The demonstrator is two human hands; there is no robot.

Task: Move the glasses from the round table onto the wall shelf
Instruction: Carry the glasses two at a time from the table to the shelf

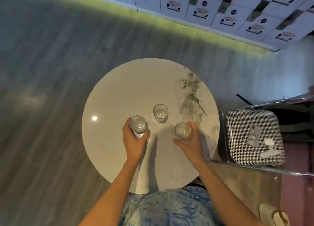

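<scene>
Your left hand (135,143) is clamped on the glass at 8 o'clock (138,124); your right hand (192,141) wraps the glass at 4 o'clock (182,130). A third glass (160,112) stands untouched near centre of the round table (119,98). Nothing shelved yet; no wall shelf in view.

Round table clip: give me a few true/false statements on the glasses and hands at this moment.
1. Three glasses show on the round table. True.
2. The left hand is wrapped around the left glass. True.
3. The middle glass is held by a hand. False: no hand touches it.
4. The right hand is off the table, on the chair. False: it is at the right glass.
</scene>
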